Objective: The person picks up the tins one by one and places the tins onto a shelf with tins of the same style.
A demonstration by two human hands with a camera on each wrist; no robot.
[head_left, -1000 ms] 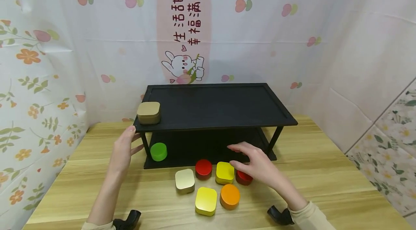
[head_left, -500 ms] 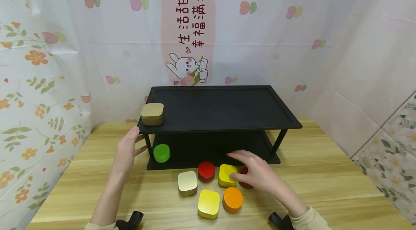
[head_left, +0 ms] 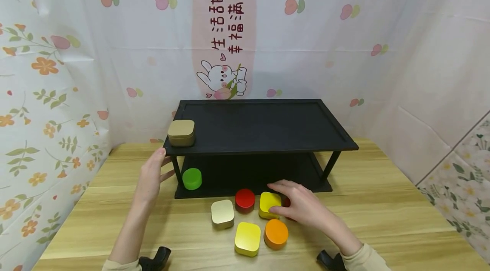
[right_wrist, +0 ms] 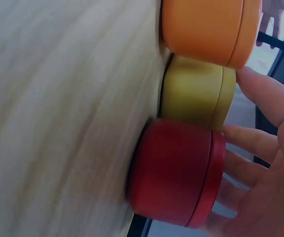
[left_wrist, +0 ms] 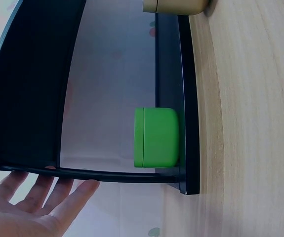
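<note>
My left hand (head_left: 150, 177) is at the front left corner of a black two-tier rack (head_left: 260, 126), fingers extended and fingertips against its post (left_wrist: 107, 176) in the left wrist view. Just inside that post, a round green tin (head_left: 192, 178) stands on the lower tier. My right hand (head_left: 306, 207) reaches over a square yellow tin (head_left: 269, 203), its thumb right at the lid's edge and the other fingers spread beyond. Beneath this hand, a round red tin (right_wrist: 174, 170) is mostly hidden in the head view. An orange tin (head_left: 276, 233) stands nearer me.
A square gold tin (head_left: 181, 133) sits on the rack's upper tier at the left. In front of the rack, another red tin (head_left: 245, 200), a pale gold tin (head_left: 223, 213) and a second yellow tin (head_left: 247, 239) stand on the wooden table (head_left: 383, 220). Printed cloth (head_left: 325, 58) hangs behind.
My right hand has lowered slightly and its thumb has come to the yellow tin, covering more of the red tin. My left hand stays at the rack's corner. The head view has shifted a little.
</note>
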